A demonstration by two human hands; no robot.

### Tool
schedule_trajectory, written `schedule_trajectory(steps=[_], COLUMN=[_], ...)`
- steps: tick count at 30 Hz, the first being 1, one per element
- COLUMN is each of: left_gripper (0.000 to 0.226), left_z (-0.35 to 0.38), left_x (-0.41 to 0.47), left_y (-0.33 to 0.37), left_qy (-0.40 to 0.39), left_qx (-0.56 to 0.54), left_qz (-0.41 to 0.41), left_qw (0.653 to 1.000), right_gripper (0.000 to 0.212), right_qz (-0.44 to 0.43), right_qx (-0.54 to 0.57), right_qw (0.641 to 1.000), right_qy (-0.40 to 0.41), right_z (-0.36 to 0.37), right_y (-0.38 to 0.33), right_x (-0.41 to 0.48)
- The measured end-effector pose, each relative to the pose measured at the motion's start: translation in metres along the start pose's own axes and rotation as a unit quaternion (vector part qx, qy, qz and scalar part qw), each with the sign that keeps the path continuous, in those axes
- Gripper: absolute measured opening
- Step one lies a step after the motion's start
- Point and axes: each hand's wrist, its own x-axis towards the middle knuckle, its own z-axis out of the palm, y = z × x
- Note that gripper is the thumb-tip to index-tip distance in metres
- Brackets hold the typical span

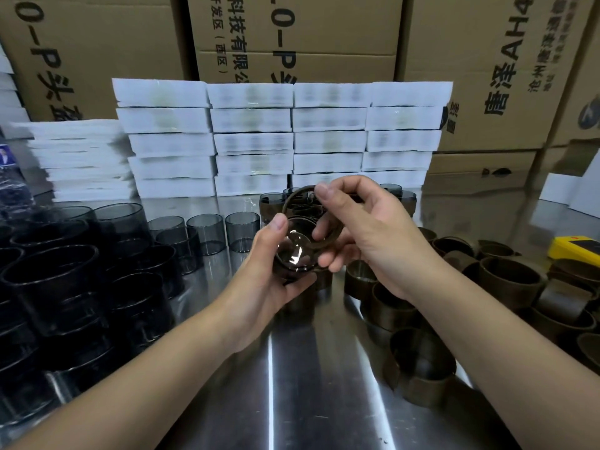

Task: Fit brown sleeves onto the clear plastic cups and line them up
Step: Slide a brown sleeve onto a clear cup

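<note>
A sleeve [292, 195] was held against a cup [293, 254].
The cup was gripped in the left hand [263, 277], the sleeve pinched in the right hand [380, 235].

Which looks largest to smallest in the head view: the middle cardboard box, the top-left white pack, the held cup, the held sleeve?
1. middle cardboard box
2. top-left white pack
3. sleeve in the right hand and cup in the left hand: they look alike, so unranked.
</note>
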Motion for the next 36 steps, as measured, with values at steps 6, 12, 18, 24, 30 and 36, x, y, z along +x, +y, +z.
schedule_trajectory(steps=[6, 12, 18, 24, 30, 36], left_gripper=[0.108, 0.08, 0.079, 0.063, 0.089, 0.049], left_z=[0.0, -0.003, -0.002, 0.0, 0.001, -0.003], left_x=[0.0, 0.002, 0.002, 0.001, 0.0, 0.002], left_y=[-0.001, -0.002, -0.002, 0.002, 0.002, 0.006], left_qy=[-0.018, -0.022, -0.002, -0.018, 0.018, 0.033], left_qx=[-0.009, -0.026, -0.049, -0.091, -0.107, -0.147], left_qz=[0.003, 0.005, 0.015, -0.023, -0.021, -0.012], left_qw=[1.0, 0.999, 0.999, 0.995, 0.994, 0.989], right_gripper=[0.037, 0.021, 0.02, 0.014, 0.027, 0.06], right_qz=[-0.02, -0.046, -0.043, -0.022, 0.027, 0.073], right_qx=[-0.026, -0.071, -0.092, -0.083, -0.152, -0.197], right_qw=[0.999, 0.996, 0.994, 0.996, 0.988, 0.977], right_qy=[-0.006, -0.009, -0.033, -0.034, -0.014, -0.036], right_z=[0.002, 0.002, -0.001, -0.002, -0.003, -0.003], right_y=[0.004, 0.012, 0.015, 0.012, 0.014, 0.018], right_x=[0.001, 0.002, 0.004, 0.003, 0.003, 0.004])
